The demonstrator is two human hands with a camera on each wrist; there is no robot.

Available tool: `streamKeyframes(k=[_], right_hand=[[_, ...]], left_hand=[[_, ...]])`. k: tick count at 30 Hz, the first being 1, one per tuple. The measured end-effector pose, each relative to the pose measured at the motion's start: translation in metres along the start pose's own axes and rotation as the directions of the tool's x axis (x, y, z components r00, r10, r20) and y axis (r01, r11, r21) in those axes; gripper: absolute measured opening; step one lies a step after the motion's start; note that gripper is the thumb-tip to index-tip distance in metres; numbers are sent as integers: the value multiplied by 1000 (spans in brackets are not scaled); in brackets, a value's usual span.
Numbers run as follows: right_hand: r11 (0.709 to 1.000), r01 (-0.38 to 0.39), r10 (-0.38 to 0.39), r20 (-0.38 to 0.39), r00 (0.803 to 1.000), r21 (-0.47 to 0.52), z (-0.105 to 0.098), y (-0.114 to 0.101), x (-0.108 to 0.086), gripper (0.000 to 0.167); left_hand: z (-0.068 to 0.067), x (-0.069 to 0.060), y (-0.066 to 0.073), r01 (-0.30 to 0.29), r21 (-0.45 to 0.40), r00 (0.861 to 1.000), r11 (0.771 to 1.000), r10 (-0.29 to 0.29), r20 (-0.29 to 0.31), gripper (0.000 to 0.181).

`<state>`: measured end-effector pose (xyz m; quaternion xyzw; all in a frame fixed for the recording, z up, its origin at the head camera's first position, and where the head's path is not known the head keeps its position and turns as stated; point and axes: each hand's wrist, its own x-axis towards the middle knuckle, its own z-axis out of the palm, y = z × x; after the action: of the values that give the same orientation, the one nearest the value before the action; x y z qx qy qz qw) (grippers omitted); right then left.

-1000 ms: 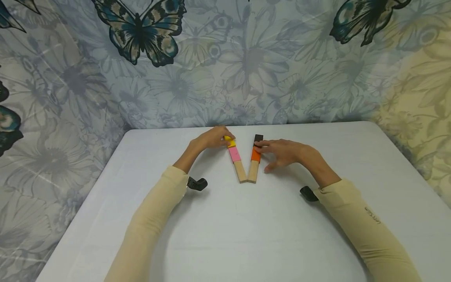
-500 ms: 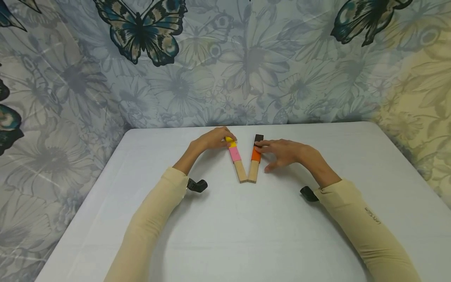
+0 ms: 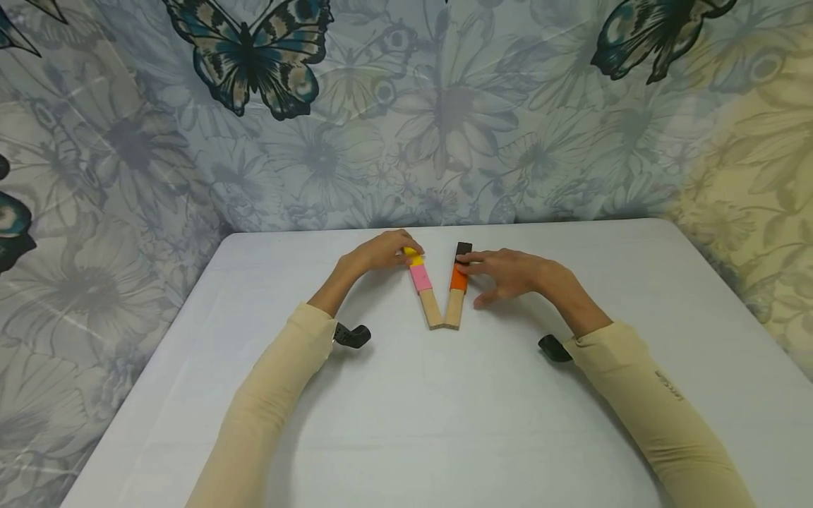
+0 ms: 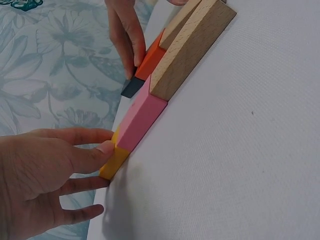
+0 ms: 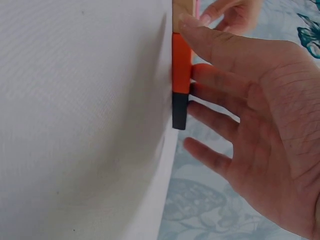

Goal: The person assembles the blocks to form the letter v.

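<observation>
On the white table, two rows of blocks lie in a V whose near ends meet. The left row has a yellow block (image 3: 416, 260), a pink block (image 3: 420, 278) and a plain wooden block (image 3: 431, 310). My left hand (image 3: 383, 250) pinches the yellow block at the far end, thumb near its joint with the pink one. In the right row are a black block (image 3: 464, 248), an orange block (image 3: 459, 279) and another wooden block (image 3: 454, 310). Fairly straight fingers of my right hand (image 3: 511, 271) touch the black and orange blocks; its thumb sits apart in the head view.
The white tabletop (image 3: 406, 423) extends toward me and to both sides. Behind its far edge hangs a cloth (image 3: 381, 162) with flowers and butterflies. A dark wrist device shows under the left cuff (image 3: 352, 336) and another under the right cuff (image 3: 555, 348).
</observation>
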<state>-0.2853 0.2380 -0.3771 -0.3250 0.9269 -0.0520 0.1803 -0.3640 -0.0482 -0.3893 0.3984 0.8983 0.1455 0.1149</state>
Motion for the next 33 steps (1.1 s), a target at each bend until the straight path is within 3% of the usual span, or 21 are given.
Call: streamKeyframes(k=[22,33], right_hand=[[1000,11,-12,-33,999,-26,-3,-1,-2,71],[998,19,-24,-111,994,-52,-3,4,0,66]], left_hand=[[-2,-2,-1,8,-4,1000,1000,-8,25,35],[-2,0,-3,-18,-16,1000,1000,19,14,35]])
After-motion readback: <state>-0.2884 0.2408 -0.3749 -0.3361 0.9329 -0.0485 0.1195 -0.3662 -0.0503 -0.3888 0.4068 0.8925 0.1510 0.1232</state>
